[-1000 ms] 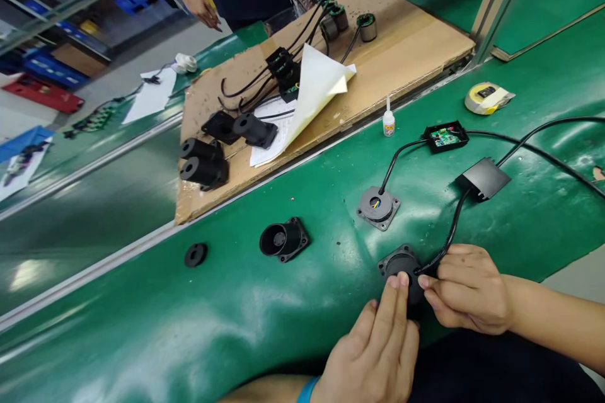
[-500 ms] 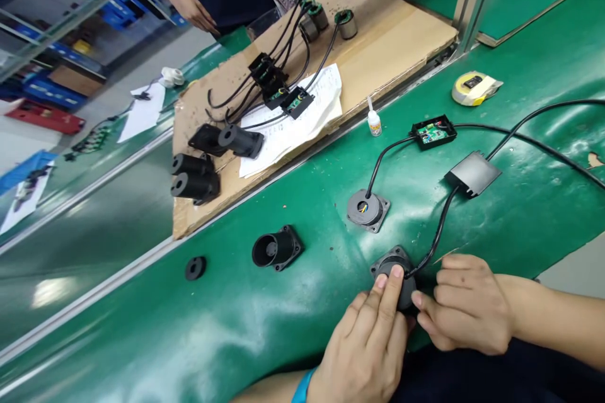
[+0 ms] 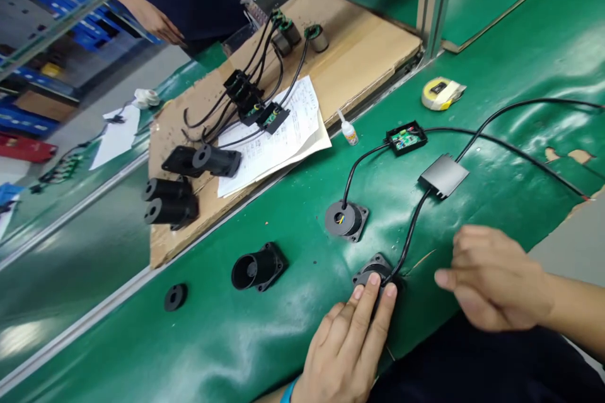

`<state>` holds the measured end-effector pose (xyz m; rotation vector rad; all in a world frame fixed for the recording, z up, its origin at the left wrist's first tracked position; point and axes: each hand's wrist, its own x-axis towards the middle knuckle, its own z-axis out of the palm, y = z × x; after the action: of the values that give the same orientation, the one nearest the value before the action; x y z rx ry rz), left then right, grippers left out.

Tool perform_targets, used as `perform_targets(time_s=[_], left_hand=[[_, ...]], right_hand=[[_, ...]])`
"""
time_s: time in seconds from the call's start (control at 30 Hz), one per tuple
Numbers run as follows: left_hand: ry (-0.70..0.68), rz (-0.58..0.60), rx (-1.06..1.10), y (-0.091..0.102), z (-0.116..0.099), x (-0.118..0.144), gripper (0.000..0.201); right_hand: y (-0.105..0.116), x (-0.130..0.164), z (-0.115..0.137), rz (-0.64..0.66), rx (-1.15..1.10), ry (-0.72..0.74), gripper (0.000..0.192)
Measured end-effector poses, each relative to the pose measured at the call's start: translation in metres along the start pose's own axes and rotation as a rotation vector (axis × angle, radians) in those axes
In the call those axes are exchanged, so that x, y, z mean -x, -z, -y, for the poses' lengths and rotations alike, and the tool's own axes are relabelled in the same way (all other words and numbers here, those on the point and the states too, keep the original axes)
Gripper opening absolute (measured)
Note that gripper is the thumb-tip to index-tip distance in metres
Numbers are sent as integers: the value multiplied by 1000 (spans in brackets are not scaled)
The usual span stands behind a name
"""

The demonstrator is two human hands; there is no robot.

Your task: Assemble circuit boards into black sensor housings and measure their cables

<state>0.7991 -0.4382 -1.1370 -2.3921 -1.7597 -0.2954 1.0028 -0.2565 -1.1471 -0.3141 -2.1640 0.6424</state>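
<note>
Left fingers: the left hand [image 3: 347, 343] lies flat, its fingers [image 3: 366, 302] straight and close together, two tips pressing on the black square-flanged round housing [image 3: 373, 269]; nothing is gripped.
Right fingers: the right hand [image 3: 491, 277] hovers just right of the housing, fingers [image 3: 456, 278] loosely curled and slightly apart, holding nothing and touching nothing that I can see.
Housing: it sits on the green conveyor belt [image 3: 189, 352] near the front edge, mostly covered by the left fingertips, so its face is hard to make out.
Cable: a black cable [image 3: 410, 233] runs from the housing up to a flat dark grey rectangular box [image 3: 443, 175].
Neighbour part: a grey round flanged disc with coloured wires in its centre [image 3: 345, 220] lies just beyond the housing, wired to a small open black box holding a green circuit board [image 3: 405, 137].
Further left: a black tube on a square flange [image 3: 258, 266] and a small black ring [image 3: 175, 296] lie on the belt, well apart.
Cut off: both forearms leave the picture at the bottom and right edges; the left wrist shows only a sliver of blue band [image 3: 287, 390].
Beyond: a sheet of brown cardboard [image 3: 373, 56] carries printed paper sheets [image 3: 278, 138]; another person's hand [image 3: 158, 24] shows at the top, the body cropped.
</note>
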Motion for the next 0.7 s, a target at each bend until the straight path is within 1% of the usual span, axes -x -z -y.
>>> perform_targets(time_s=[0.03, 0.07, 0.13, 0.17, 0.23, 0.27, 0.33, 0.37, 0.4, 0.47, 0.53, 0.57, 0.63, 0.67, 0.7], left_hand=[[-10, -9, 2, -2, 1, 1, 43], [-19, -14, 2, -5, 2, 2, 43], [-37, -26, -6, -11, 3, 4, 43], [-43, -34, -14, -13, 3, 4, 43], [-57, -60, -35, -17, 3, 3, 42], [-63, -80, -48, -19, 2, 2, 41], [-57, -124, -76, -20, 1, -2, 38], [-52, -151, -90, -21, 0, -3, 36], [-50, -180, -103, -22, -1, -5, 34], [-60, -241, -133, -24, -3, -7, 34], [-74, -275, -166, -26, -4, -8, 39], [-78, -287, -183, -27, -4, -8, 41], [-83, -301, -204, -25, -3, -10, 40], [-82, -296, -196, -22, -2, -12, 39], [-69, -278, -170, -16, -1, -15, 37]], right_hand=[[14, -8, -11, -46, 67, 44, 13], [29, -17, -25, -100, 161, 59, 13], [59, -39, -63, -182, 409, 2, 9], [72, -50, -85, -141, 506, -87, 10], [89, -72, -131, 20, 622, -236, 31], [93, -82, -151, 126, 647, -309, 44], [92, -99, -185, 234, 667, -472, 70], [88, -106, -196, 264, 638, -565, 81], [84, -112, -203, 273, 595, -642, 88], [76, -120, -209, 259, 495, -721, 90], [72, -125, -203, 220, 415, -712, 83], [71, -128, -197, 198, 374, -697, 78], [72, -133, -175, 166, 271, -669, 70], [72, -136, -160, 151, 187, -655, 66], [72, -139, -142, 130, 47, -646, 61]])
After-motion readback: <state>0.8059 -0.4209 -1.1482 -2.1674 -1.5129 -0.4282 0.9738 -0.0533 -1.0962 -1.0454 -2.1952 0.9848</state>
